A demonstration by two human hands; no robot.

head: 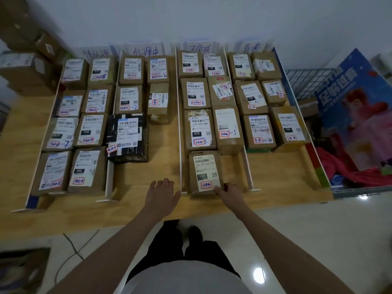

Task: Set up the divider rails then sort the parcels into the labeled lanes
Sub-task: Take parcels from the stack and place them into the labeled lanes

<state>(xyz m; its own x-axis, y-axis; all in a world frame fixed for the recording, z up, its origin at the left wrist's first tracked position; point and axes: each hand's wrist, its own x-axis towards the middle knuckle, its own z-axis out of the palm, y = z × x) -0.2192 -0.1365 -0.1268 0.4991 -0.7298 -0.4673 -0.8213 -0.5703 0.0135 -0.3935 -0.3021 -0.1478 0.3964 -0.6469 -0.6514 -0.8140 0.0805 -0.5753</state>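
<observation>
Both hands reach over tiled floor (318, 230) to the wooden table (159, 158): left hand (162, 196) flat, right hand (228, 193) fingers gripping a parcel (204, 172).

dim, soft indoor light | floor (259, 275) glare | edges bowed, perhaps slightly blurred

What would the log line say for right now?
right hand holds parcel in third lane | left hand flat on table

White rails (179, 115) split the wooden surface (148, 187) into four lanes filled with labelled parcels. At lower centre, the right hand (228, 193) holds the near corner of a parcel (204, 172); the left hand (162, 193) rests flat beside it.
</observation>
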